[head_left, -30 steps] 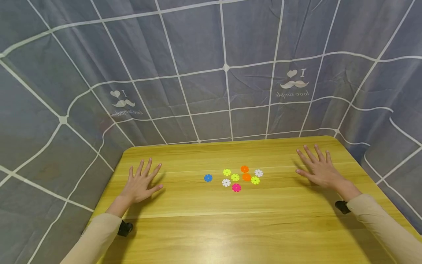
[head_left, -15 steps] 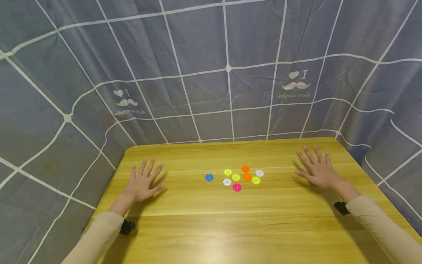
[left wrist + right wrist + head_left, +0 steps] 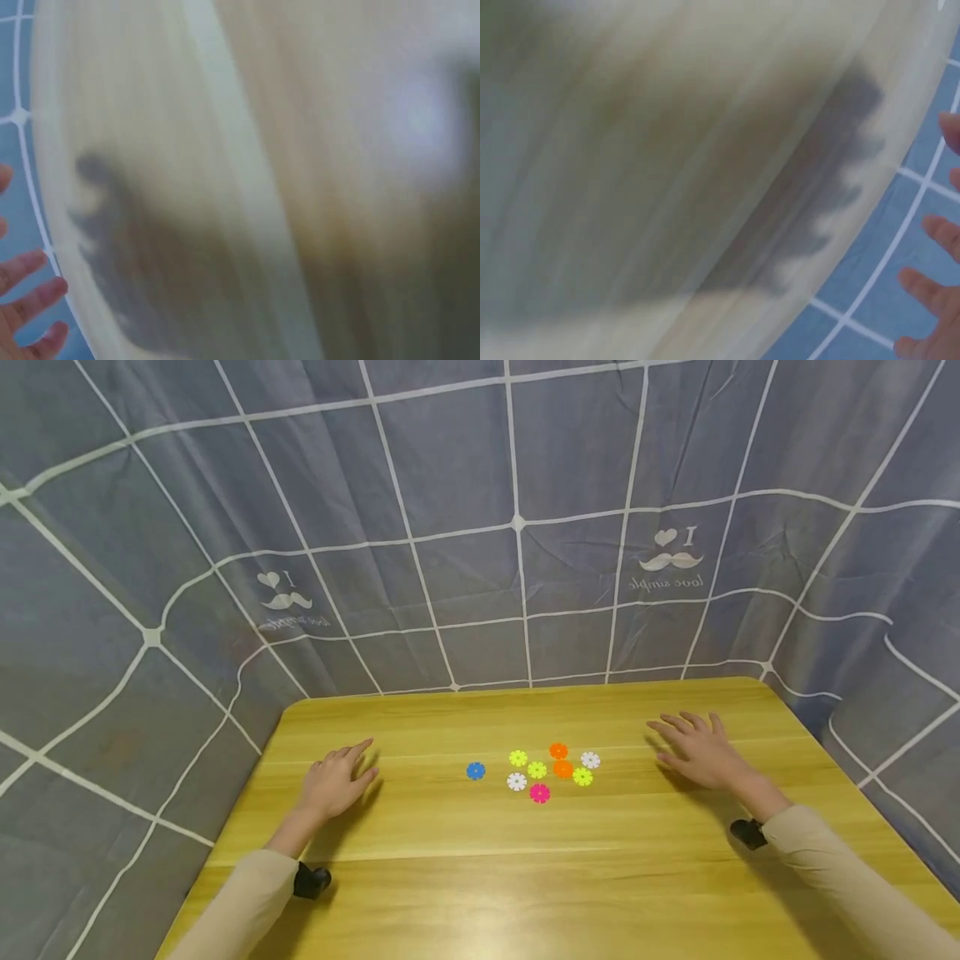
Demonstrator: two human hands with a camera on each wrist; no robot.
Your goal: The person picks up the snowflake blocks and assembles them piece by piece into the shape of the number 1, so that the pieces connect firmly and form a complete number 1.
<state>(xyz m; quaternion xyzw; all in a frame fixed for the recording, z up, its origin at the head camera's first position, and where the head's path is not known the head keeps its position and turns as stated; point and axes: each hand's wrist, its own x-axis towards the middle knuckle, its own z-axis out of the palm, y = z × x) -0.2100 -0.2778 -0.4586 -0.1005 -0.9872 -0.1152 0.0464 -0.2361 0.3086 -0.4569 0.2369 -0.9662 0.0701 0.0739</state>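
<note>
Several small notched plastic discs lie flat near the middle of the table. A blue disc (image 3: 476, 771) sits apart on the left. To its right are a pink disc (image 3: 539, 793), two white discs (image 3: 517, 782), two orange discs (image 3: 558, 751) and three yellow-green discs (image 3: 537, 770). My left hand (image 3: 335, 783) is over the table left of the blue disc, index finger extended and the others bent, holding nothing. On the other side my right hand (image 3: 701, 752) has its fingers loosely spread and is also without an object. Both wrist views show fingers and shadows but none of the discs.
A wooden table (image 3: 420, 893) fills the lower part of the head view. Grey curtains (image 3: 450, 568) with white grid lines hang along its back and both sides. A small black device (image 3: 311, 881) is worn at the left wrist, another (image 3: 747, 834) at the right.
Both hands have moved inward toward the discs. The left hand's fingers went from spread to partly bent, and the right hand's fingers are less spread. The discs stay in place.
</note>
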